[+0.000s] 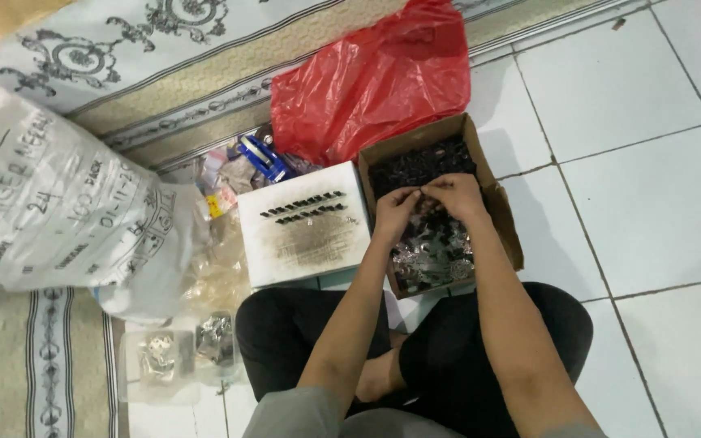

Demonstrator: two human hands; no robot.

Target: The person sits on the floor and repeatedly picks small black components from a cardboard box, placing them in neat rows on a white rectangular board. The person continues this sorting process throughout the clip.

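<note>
Together, both hands worked over one cardboard box (503, 212) of small dark and silvery parts (432, 251) on the tiled floor (651, 186). The left hand (396, 209) and right hand (453, 193) met fingertip to fingertip, each pinched narrow on a tiny piece between them, too small to identify. At nine o'clock from the box lay one white board (306, 243) carrying two rows of dark pieces. One red plastic bag (375, 81) sat at twelve o'clock, one white sack (50, 203) far toward nine.

Under my hands a brown cardboard box (503, 212) of black and silvery pieces (432, 243); beyond them, a red bag (371, 81); left, a smudged white board (302, 231).
</note>
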